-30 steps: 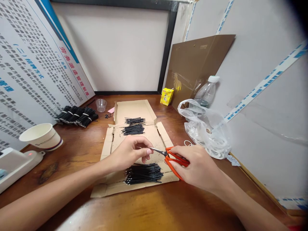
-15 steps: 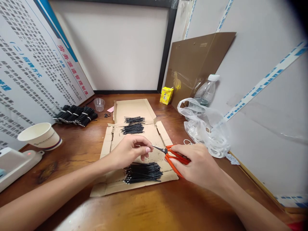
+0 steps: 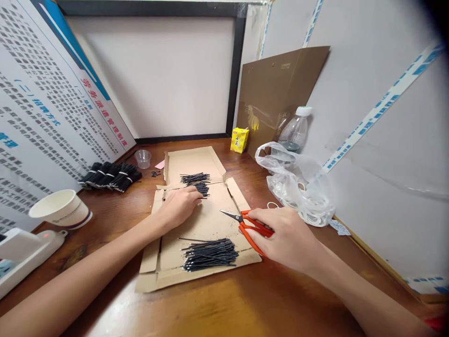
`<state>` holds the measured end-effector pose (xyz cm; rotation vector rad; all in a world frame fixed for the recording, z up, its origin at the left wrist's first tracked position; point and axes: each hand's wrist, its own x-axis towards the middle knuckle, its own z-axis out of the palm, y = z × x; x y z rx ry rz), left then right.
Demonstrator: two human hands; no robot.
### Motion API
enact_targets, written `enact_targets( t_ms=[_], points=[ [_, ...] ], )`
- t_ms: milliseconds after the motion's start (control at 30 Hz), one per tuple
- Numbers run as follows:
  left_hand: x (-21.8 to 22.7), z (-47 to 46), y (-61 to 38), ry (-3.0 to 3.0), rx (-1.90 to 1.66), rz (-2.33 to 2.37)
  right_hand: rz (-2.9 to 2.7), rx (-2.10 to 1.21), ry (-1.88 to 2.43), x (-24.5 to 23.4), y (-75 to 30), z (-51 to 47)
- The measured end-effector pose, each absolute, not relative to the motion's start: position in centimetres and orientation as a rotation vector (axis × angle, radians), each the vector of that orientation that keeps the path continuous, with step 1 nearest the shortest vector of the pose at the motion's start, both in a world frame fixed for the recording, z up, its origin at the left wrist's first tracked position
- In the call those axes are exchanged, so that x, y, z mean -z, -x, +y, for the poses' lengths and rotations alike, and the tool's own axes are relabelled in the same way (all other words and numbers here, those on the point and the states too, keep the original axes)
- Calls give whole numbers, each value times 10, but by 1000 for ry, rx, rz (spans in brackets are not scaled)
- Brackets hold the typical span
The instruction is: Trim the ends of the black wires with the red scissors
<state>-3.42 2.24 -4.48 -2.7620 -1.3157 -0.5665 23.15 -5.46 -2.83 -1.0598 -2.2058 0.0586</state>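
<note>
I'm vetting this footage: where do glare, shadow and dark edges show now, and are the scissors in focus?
Head view: glare on the table, lower left; head view: soft shadow below the right hand; head view: black blurred corner, upper right; head view: scissors distinct, reasonably focused.

Office-like work corner: printed notice board (image 3: 52, 100), wooden table (image 3: 217, 299), power strip (image 3: 39, 255)

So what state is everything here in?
Red-handled metal scissors, held in right fingers
Brown cardboard, unfolded
Nearest black wire pile, untied
Black wire bundles, banded in white
Clear plastic bottle, capped
Clear plastic cup, uncovered
White paper cup, uncovered
White plastic power strip, red light on
Yellow carton, upright
Clear plastic bag, crumpled
</note>
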Motion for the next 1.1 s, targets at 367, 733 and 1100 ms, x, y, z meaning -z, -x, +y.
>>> enact_targets(
  t_ms=[367, 733, 1100],
  points=[
    [35, 15, 28, 2830, 422, -1451, -2231, -41, 1116, 27, -232, -55],
    [26, -34, -1, 3459, 230, -1450, -2262, -27, 1107, 26, -233, -56],
    [21, -36, 3, 3181, 576, -1708, -2177, -53, 1157, 26, -234, -55]
  ],
)
